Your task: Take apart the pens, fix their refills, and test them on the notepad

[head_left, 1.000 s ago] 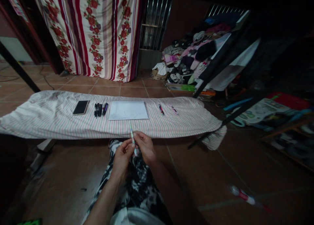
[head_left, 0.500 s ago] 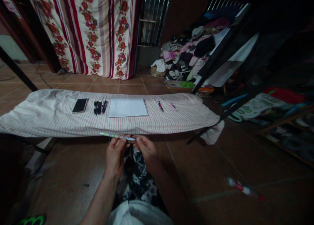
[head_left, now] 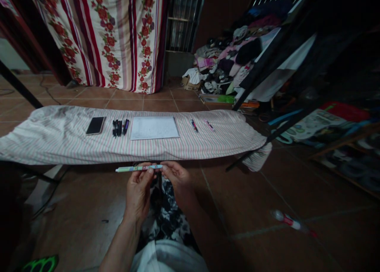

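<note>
A pale green and blue pen (head_left: 130, 169) lies nearly level in front of the cloth-covered table's near edge. My left hand (head_left: 139, 189) is closed around its middle, thumb on the barrel. With thumb and fingers, my right hand (head_left: 178, 181) pinches the light blue right end. Just beyond, an open spiral notebook (head_left: 154, 127) rests on the striped cloth (head_left: 89, 149). Several dark pens (head_left: 119, 128) lie side by side left of it, and a black-screened phone (head_left: 95, 125) farther left. Right of the notebook are a dark patterned pen (head_left: 194, 125) and a pink one (head_left: 209, 125).
A plastic bottle (head_left: 287, 220) lies on the tiled floor at the right. Dark metal bars (head_left: 252, 86) rise at the table's right end. Behind are a flowered curtain (head_left: 124, 42) and a heap of clothes (head_left: 228, 58). A green-and-black item (head_left: 41, 264) shows at bottom left.
The pen's left end has swung slightly lower and nearer, so the pen lies more level. Both hands keep hold of it. The whole view has shifted a little.
</note>
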`<state>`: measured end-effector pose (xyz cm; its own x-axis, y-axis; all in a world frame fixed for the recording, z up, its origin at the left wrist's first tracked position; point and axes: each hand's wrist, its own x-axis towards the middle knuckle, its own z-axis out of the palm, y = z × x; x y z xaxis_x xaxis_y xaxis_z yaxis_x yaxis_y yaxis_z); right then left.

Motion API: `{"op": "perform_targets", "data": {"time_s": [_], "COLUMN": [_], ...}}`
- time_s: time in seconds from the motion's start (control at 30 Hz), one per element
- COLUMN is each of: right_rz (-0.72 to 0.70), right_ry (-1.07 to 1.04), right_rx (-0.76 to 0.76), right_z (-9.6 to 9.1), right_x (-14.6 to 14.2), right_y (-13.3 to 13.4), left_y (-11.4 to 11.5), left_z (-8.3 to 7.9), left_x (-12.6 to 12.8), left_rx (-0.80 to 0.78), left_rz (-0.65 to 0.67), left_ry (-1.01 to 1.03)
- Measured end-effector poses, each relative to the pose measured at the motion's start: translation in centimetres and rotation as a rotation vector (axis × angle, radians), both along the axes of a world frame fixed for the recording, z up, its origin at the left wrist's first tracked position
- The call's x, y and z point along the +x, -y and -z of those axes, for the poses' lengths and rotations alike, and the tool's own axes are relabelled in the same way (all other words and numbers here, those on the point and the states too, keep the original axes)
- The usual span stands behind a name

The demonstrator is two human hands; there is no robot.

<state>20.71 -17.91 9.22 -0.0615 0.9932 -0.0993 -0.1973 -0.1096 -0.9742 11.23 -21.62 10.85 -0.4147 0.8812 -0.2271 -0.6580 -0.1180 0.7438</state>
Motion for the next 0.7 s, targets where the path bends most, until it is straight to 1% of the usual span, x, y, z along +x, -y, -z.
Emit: {"op": "perform_targets", "data": {"time_s": [0.1,0.2,0.3,0.37,0.47,0.53,0.6,0.7], "right_rz": [0.013,0.021,0.02,0.002,-0.029,-0.054,-0.084,-0.128], "right_ry": [0.013,0.006,-0.012,-0.002,0.023,0.054,0.091,0.129], "right_rx": [-0.003,0.003,0.013,0.013,0.035,0.077,0.122,0.16], "right_z": [-0.2,-0.5,-1.1,-1.5,-2.0,-2.1,-2.2,-2.4], "right_x": [0.4,1.1,1.9,2.4,2.9,3.1,3.2,3.3], "right_y": [-0.2,-0.5,-0.6,-0.6,-0.6,-0.5,-0.5,-0.2], "left_y": [0.3,0.9,1.5,1.8,2.0,2.1,2.1,2.1], "left_z": [-0.1,-0.6,-1.1,-1.2,-1.2,-1.2,-1.2,-1.3], "left_x": [-0.3,-1.0,-2.0,-2.6,-3.4,-3.9,-4.6,-5.9], "left_rx": [0.014,0.033,0.087,0.134,0.151,0.127,0.068,-0.014], "left_rz": [0.073,0.211,0.324,0.364,0.423,0.444,0.468,0.586], "left_ry": [-0.04,-0.016,0.029,0.053,0.046,-0.001,-0.093,-0.316]}}
